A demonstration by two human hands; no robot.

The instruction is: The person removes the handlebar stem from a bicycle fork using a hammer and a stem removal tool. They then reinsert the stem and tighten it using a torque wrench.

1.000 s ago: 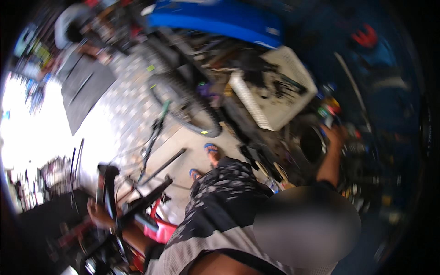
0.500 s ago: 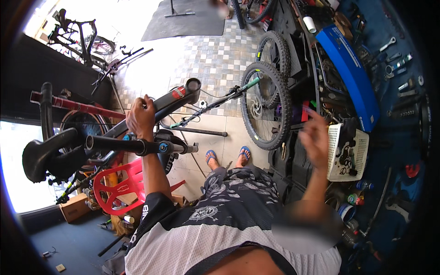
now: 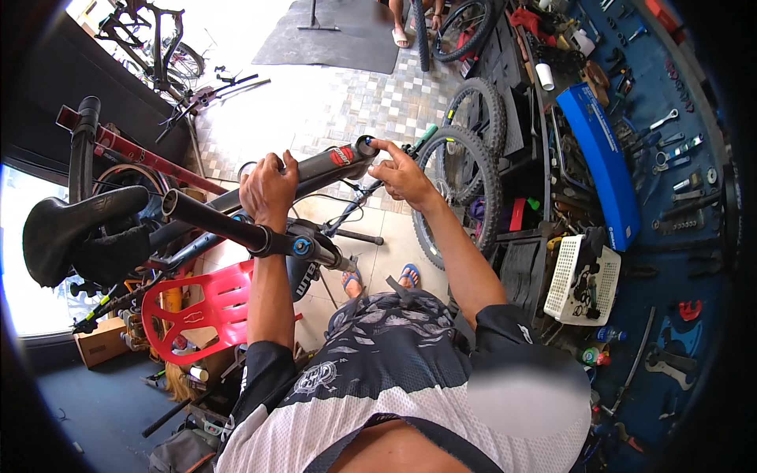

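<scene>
A dark bicycle frame (image 3: 323, 167) with a red badge slants up to the right in front of me. My left hand (image 3: 270, 188) is closed over its top tube. At the head tube's open end (image 3: 365, 146), my right hand (image 3: 400, 175) touches the rim with its index finger. Its thumb is apart, lower down beside the tube, and the other fingers are partly curled. A black open-ended tube (image 3: 213, 225) with a blue cap (image 3: 301, 246) crosses close to my left wrist. The black saddle (image 3: 87, 229) is at the left.
A red plastic chair (image 3: 197, 311) stands below the frame. Wheels with knobby tyres (image 3: 461, 189) lean at the right. Beyond them are a blue box (image 3: 599, 165), a white basket (image 3: 579, 303) of parts and wall tools. Another person's foot (image 3: 400, 37) shows at the top.
My right hand has come from the right side to the head tube's end. My left hand still holds the top tube, slightly farther right in the picture. The whole view has shifted.
</scene>
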